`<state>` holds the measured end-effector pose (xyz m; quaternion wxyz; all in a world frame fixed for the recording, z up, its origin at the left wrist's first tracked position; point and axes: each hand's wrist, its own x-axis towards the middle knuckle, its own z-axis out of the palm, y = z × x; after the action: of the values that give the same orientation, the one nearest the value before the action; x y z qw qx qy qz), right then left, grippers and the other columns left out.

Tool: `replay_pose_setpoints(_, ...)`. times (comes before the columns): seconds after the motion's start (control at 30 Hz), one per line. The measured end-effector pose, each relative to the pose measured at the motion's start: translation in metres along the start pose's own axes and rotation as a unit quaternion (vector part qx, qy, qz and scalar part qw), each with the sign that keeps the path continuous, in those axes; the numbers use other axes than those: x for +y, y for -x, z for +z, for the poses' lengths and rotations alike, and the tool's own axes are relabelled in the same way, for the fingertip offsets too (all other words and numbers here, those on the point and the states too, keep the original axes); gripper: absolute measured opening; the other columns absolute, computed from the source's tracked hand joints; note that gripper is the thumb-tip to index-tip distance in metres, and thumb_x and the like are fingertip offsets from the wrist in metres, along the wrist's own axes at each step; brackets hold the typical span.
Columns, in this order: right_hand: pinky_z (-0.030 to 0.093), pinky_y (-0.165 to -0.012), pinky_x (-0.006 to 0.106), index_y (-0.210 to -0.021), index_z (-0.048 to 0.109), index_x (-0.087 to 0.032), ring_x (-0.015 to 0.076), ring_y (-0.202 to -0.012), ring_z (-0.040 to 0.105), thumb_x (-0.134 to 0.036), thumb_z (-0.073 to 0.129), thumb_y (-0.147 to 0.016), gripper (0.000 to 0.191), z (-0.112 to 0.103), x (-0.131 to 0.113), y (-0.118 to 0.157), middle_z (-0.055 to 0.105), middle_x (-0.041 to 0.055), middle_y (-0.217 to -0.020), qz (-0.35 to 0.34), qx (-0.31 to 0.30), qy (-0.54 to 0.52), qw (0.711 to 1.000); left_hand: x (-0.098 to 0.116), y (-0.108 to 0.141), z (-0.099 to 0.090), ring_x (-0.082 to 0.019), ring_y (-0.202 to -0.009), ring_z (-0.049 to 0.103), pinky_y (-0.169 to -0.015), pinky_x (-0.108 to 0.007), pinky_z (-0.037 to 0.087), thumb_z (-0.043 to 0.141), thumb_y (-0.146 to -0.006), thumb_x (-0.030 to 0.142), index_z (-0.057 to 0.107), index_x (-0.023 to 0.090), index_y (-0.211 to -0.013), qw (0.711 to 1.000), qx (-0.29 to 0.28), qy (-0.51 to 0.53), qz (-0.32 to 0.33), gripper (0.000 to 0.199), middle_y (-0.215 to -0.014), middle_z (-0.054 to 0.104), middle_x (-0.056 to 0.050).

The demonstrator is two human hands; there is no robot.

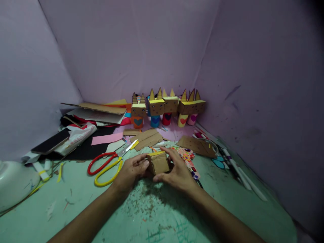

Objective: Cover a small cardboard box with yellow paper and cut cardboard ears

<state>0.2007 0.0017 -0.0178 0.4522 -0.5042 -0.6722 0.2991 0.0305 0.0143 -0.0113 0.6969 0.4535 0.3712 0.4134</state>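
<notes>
Between my two hands is a small cardboard box with a yellow strip along its top edge. My left hand grips its left side, thumb bent against the cardboard. On the right side, my right hand curls round the box, its thumb at the lower front and its fingers at the top and behind. Just left of my left hand lie scissors with one red and one yellow handle, blades pointing away. Behind my right hand is a patterned, colourful sheet. The far side of the box is hidden.
Several cardboard figures with pointed ears stand along the back wall. Stacked cardboard and paper lie back left, near a pink strip. Flat cardboard pieces lie behind the box. Pens line the right edge; a white rounded object stands left.
</notes>
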Motion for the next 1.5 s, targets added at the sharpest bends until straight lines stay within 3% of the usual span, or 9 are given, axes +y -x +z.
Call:
replay_pose_setpoints(0.17, 0.046, -0.082, 0.037, -0.115, 0.05, -0.024, 0.0256, -0.101, 0.052, -0.026, 0.084, -0.043, 0.079, 0.0, -0.004, 0.001, 0.049, 0.0079, -0.114, -0.002, -0.034, -0.054, 0.998, 0.004, 0.004, 0.005, -0.031, -0.106, 0.055, -0.091, -0.039, 0.044, 0.077, -0.054, 0.02, 0.056, 0.012, -0.111, 0.997, 0.021, -0.056, 0.045, 0.061, -0.11, 0.063, -0.013)
replay_pose_setpoints(0.33, 0.047, -0.082, 0.038, -0.121, 0.047, -0.022, 0.0259, -0.104, 0.052, -0.027, 0.078, -0.055, 0.073, -0.003, -0.002, 0.0, 0.05, 0.0109, -0.123, 0.063, -0.047, -0.141, 0.987, 0.004, 0.007, 0.005, -0.031, -0.109, 0.054, -0.091, -0.039, 0.044, 0.074, -0.057, 0.012, 0.054, 0.014, -0.114, 0.997, -0.002, -0.037, 0.064, 0.061, -0.117, 0.059, -0.014)
replay_pose_setpoints(0.6, 0.048, -0.082, 0.037, -0.109, 0.06, -0.022, 0.023, -0.094, 0.062, -0.016, 0.07, -0.064, 0.047, -0.003, -0.001, -0.002, 0.067, 0.0056, -0.101, 0.072, -0.124, -0.274, 0.951, 0.003, 0.006, 0.008, -0.031, -0.102, 0.058, -0.085, -0.039, 0.047, 0.073, -0.058, 0.009, 0.059, 0.012, -0.107, 0.999, -0.007, -0.03, 0.044, 0.051, -0.109, 0.064, -0.014)
replay_pose_setpoints(0.87, 0.047, -0.085, 0.036, -0.108, 0.059, -0.02, 0.0246, -0.104, 0.058, -0.011, 0.072, -0.058, 0.053, -0.001, -0.003, 0.0, 0.064, 0.0067, -0.111, 0.087, -0.075, -0.274, 0.955, 0.006, 0.007, 0.011, -0.029, -0.102, 0.057, -0.086, -0.038, 0.046, 0.07, -0.056, 0.003, 0.055, 0.013, -0.106, 0.997, 0.013, -0.053, 0.055, 0.054, -0.109, 0.062, -0.014)
replay_pose_setpoints(1.03, 0.047, -0.086, 0.036, -0.106, 0.059, -0.02, 0.0236, -0.1, 0.06, -0.013, 0.074, -0.058, 0.051, -0.002, -0.001, -0.002, 0.067, 0.0058, -0.104, 0.101, -0.111, -0.284, 0.947, 0.006, 0.006, 0.009, -0.028, -0.102, 0.057, -0.088, -0.037, 0.044, 0.072, -0.059, 0.01, 0.055, 0.013, -0.108, 0.992, 0.008, -0.112, 0.061, 0.052, -0.109, 0.063, -0.013)
replay_pose_setpoints(1.13, 0.046, -0.089, 0.039, -0.116, 0.052, -0.021, 0.0241, -0.102, 0.059, -0.015, 0.078, -0.053, 0.068, -0.003, -0.001, -0.003, 0.062, 0.0081, -0.113, 0.116, -0.145, -0.307, 0.933, 0.007, 0.003, 0.004, -0.029, -0.1, 0.058, -0.086, -0.036, 0.045, 0.074, -0.061, 0.019, 0.057, 0.011, -0.108, 0.995, 0.015, -0.087, 0.056, 0.051, -0.105, 0.065, -0.013)
replay_pose_setpoints(1.2, 0.047, -0.086, 0.04, -0.118, 0.048, -0.022, 0.0252, -0.104, 0.057, -0.016, 0.08, -0.051, 0.074, -0.004, 0.001, -0.004, 0.056, 0.0102, -0.121, 0.123, -0.137, -0.295, 0.938, 0.007, 0.002, 0.001, -0.03, -0.1, 0.058, -0.083, -0.037, 0.047, 0.072, -0.064, 0.025, 0.058, 0.01, -0.107, 0.998, 0.017, -0.038, 0.037, 0.049, -0.103, 0.065, -0.014)
replay_pose_setpoints(1.3, 0.05, -0.079, 0.038, -0.103, 0.054, -0.023, 0.0247, -0.104, 0.055, -0.02, 0.078, -0.054, 0.056, -0.005, 0.004, -0.004, 0.056, 0.0086, -0.115, 0.103, -0.087, -0.267, 0.954, 0.007, 0.0, -0.002, -0.03, -0.099, 0.059, -0.079, -0.037, 0.049, 0.072, -0.064, 0.029, 0.06, 0.01, -0.107, 1.0, 0.019, 0.01, 0.011, 0.049, -0.104, 0.065, -0.014)
replay_pose_setpoints(1.5, 0.05, -0.073, 0.035, -0.079, 0.063, -0.021, 0.0202, -0.081, 0.06, -0.022, 0.075, -0.061, 0.021, -0.005, 0.005, -0.002, 0.062, 0.0037, -0.085, -0.043, 0.009, -0.115, 0.992, 0.0, -0.003, -0.003, -0.026, -0.089, 0.062, -0.076, -0.035, 0.05, 0.076, -0.059, 0.029, 0.06, 0.01, -0.106, 0.999, 0.033, 0.0, 0.02, 0.053, -0.101, 0.067, -0.013)
